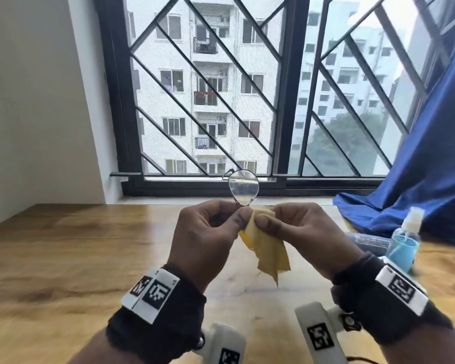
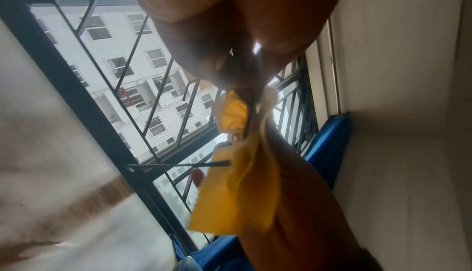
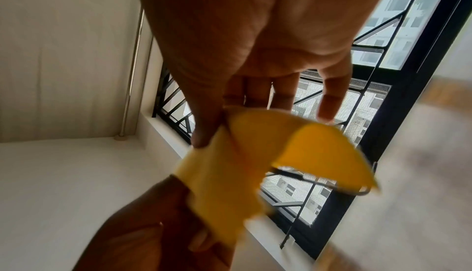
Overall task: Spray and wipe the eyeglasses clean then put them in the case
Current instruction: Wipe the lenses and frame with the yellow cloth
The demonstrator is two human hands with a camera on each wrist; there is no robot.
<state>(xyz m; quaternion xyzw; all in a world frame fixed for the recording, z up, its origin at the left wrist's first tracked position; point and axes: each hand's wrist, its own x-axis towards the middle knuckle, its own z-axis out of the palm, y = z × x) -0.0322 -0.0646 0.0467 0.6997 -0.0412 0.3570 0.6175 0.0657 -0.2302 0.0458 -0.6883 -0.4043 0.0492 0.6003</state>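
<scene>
Wiping stage, seen from the head. The thin black wire-rimmed eyeglasses are held in the air above the wooden table, 1 lens standing clear above the fingers and looking clear against the window. The left hand has its grip pinching the frame at the lower rim of that lens. The right hand has its grip pinching the yellow soft cleaning cloth, folded over what is probably the other lens, with the loose end hanging down. The pale blue plastic spray bottle with a clear cap stands on the table to the right, near a blue draped curtain; a grey oblong object just behind the bottle may be the case, though this cannot be told. Judged progress: spraying appears done, wiping is under way, and casing the eyeglasses is left.
</scene>
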